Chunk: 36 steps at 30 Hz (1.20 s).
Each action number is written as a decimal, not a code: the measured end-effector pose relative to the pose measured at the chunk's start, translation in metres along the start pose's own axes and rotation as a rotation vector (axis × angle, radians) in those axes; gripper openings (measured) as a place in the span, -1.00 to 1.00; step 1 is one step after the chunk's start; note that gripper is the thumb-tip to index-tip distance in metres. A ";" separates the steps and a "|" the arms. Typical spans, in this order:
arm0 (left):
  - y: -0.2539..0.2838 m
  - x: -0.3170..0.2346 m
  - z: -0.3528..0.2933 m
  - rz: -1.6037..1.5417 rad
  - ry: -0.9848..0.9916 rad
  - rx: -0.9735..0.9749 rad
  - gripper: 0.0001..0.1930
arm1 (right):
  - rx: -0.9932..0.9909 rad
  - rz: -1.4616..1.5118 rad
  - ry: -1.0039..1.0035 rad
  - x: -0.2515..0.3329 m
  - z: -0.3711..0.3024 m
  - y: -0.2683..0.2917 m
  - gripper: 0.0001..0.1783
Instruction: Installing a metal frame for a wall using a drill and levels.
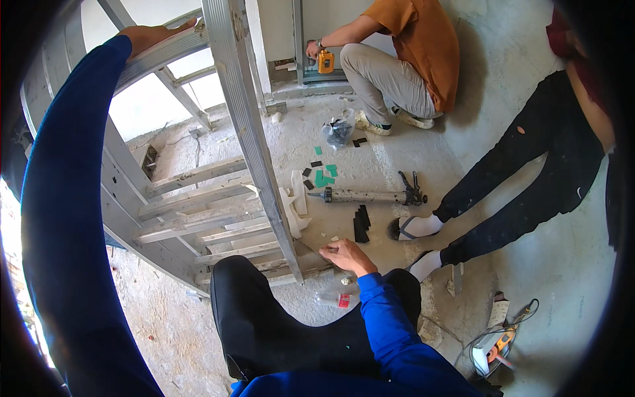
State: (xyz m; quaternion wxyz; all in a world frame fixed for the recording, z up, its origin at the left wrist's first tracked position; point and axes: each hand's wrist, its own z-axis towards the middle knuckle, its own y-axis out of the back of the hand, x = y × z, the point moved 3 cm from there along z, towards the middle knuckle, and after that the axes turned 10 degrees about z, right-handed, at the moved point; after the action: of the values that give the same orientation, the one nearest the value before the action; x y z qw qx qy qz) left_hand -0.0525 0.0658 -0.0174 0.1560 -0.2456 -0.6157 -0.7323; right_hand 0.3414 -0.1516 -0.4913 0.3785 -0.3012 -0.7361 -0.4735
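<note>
My left hand (155, 38) lies on an upper step of the metal stepladder (241, 112), its fingers stretched out along the step. The blue-sleeved arm reaches up along the left side. My right hand (349, 257) is low in front of my knees, beside the foot of the ladder's rail. Its fingers are pinched together; whatever is between them, I cannot make out. Beyond this hand are black flat strips (360, 223) and a long caulking gun (367, 196) lying on the floor. A clear plastic bottle (331, 300) with a red label lies just below my right hand.
A person in an orange shirt (423, 53) crouches at the back with a yellow tool (325, 62). Another person's black-trousered legs (516, 159) stand at right. Green pieces (324, 178), a plastic bag (338, 131) and a corded yellow tool (504, 341) are on the floor.
</note>
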 end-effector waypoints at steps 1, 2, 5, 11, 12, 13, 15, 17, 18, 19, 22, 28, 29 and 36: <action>0.002 -0.004 0.000 -0.001 -0.002 0.001 -0.28 | 0.005 0.007 -0.005 0.001 0.000 0.000 -0.57; 0.006 -0.011 -0.001 -0.071 0.069 0.041 -0.29 | 0.002 0.006 -0.009 -0.002 0.000 0.001 -0.57; 0.021 -0.033 -0.032 -0.175 -0.048 -0.036 -0.36 | -0.015 -0.004 -0.013 -0.014 0.000 0.004 -0.58; -0.015 0.023 0.021 -0.079 -0.075 0.130 -0.47 | 0.011 0.004 0.002 -0.006 0.003 -0.001 -0.59; -0.019 0.025 0.024 -0.079 -0.121 0.146 -0.46 | 0.009 0.009 0.001 -0.007 0.002 -0.001 -0.58; -0.017 0.020 0.024 -0.081 -0.124 0.145 -0.46 | 0.006 0.014 -0.003 -0.008 0.002 0.000 -0.58; -0.013 0.013 0.022 -0.126 -0.047 0.160 -0.48 | 0.000 0.014 -0.005 -0.011 0.002 0.000 -0.58; -0.007 0.005 0.016 -0.168 0.034 0.176 -0.49 | -0.004 0.015 -0.004 -0.010 0.002 0.001 -0.58; -0.006 0.004 0.015 -0.189 0.075 0.184 -0.50 | -0.001 0.008 -0.006 -0.009 0.002 0.001 -0.58; -0.005 0.006 0.015 -0.189 0.075 0.183 -0.50 | 0.001 0.001 -0.006 -0.008 0.001 0.002 -0.58; -0.007 0.009 0.015 -0.108 -0.029 0.182 -0.51 | 0.001 -0.015 -0.008 -0.005 0.000 0.002 -0.58; -0.014 0.015 0.022 -0.075 -0.014 0.128 -0.55 | 0.002 -0.001 -0.008 -0.007 0.001 0.001 -0.57; -0.017 0.019 0.022 -0.119 -0.021 0.118 -0.54 | 0.004 -0.001 -0.005 -0.006 0.002 0.000 -0.57; 0.001 -0.011 0.003 -0.125 0.205 0.056 -0.44 | 0.005 0.006 -0.021 -0.011 0.003 0.000 -0.56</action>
State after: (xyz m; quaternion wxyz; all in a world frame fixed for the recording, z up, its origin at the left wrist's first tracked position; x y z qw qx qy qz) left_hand -0.0419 0.0673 -0.0225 0.1789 -0.1263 -0.6308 -0.7444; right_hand 0.3466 -0.1495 -0.5011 0.3729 -0.3073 -0.7401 -0.4677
